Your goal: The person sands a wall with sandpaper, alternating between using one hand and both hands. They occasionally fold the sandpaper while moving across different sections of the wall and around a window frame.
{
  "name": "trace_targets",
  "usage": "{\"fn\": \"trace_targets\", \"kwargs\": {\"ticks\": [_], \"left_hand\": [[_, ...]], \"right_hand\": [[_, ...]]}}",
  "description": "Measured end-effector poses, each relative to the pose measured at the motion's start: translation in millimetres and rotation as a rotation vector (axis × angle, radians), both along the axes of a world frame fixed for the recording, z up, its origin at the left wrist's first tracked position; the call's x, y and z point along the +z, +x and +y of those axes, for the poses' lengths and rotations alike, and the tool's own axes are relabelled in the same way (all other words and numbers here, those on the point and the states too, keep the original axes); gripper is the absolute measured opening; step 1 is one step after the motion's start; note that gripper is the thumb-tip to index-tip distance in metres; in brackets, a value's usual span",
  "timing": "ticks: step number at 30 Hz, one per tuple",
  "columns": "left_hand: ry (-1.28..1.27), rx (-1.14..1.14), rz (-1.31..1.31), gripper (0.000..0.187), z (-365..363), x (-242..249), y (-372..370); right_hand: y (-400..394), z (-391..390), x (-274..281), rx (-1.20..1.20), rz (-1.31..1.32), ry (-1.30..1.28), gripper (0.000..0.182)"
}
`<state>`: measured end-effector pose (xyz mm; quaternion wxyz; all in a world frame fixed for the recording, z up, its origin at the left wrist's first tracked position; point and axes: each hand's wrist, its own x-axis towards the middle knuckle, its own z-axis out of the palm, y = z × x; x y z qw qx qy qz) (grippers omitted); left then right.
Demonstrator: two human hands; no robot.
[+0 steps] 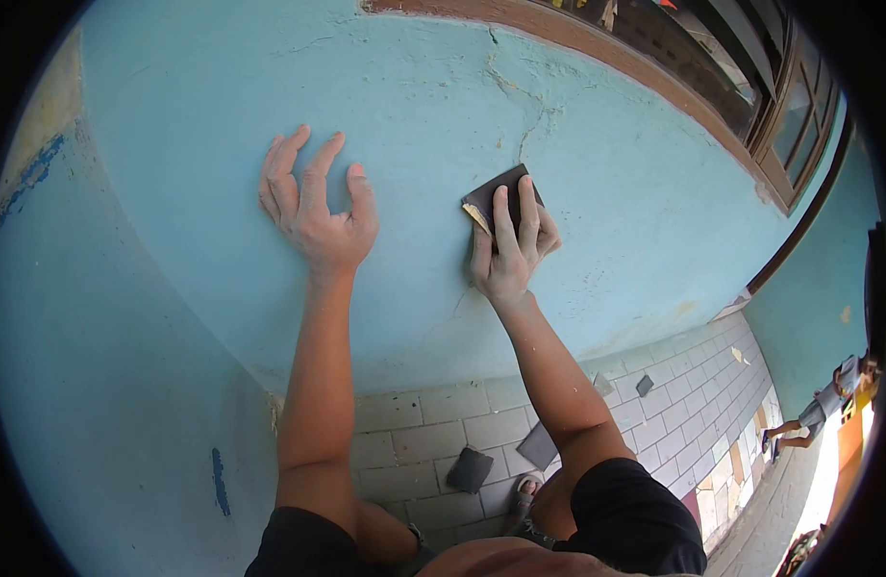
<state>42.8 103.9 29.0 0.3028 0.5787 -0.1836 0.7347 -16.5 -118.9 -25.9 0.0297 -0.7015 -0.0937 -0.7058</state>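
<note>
A light-blue painted wall (414, 298) fills the space in front of me. My right hand (515, 250) presses a dark sheet of sandpaper (485, 196) against it, fingers laid over the sheet and the thumb at its lower left. One edge of the sheet is curled, showing a yellowish backing. Just above the sandpaper, a thin crack (532, 125) runs up the paint. To the left, my left hand (318, 212) is at the wall with its fingers spread and slightly bent, holding nothing. Pale dust coats both hands.
A brown-framed window (789, 125) sits at upper right. Dark square pieces (470, 469) lie on the tiled floor (433, 438) near my sandalled foot (527, 487). Another wall (125, 385) with chipped paint meets this one at left. A person (832, 399) is far right.
</note>
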Motion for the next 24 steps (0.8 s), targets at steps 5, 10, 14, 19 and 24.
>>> {"fn": "trace_targets", "kwargs": {"ticks": [5, 10, 14, 19, 24], "left_hand": [[-0.011, 0.002, 0.005, 0.028, -1.7, -0.8, -1.2], [-0.023, -0.015, -0.017, 0.027, -1.7, 1.7, -1.8], [-0.019, -0.037, 0.006, 0.027, -1.9, 2.5, -4.7], [-0.019, -0.044, 0.023, 0.027, -3.4, 2.3, -6.3], [-0.026, -0.028, 0.003, 0.026, -1.9, 2.3, -2.8]], "right_hand": [[-13.6, 8.3, 45.1, -0.008, 0.066, 0.08, 0.05], [3.5, -4.4, -11.6, -0.065, -0.024, -0.011, 0.044], [-0.6, 3.0, -9.6, -0.014, 0.026, 0.05, 0.048], [-19.9, 9.5, 37.6, -0.043, 0.188, 0.046, 0.056], [2.4, -6.0, -6.8, -0.068, 0.058, -0.021, 0.051]]}}
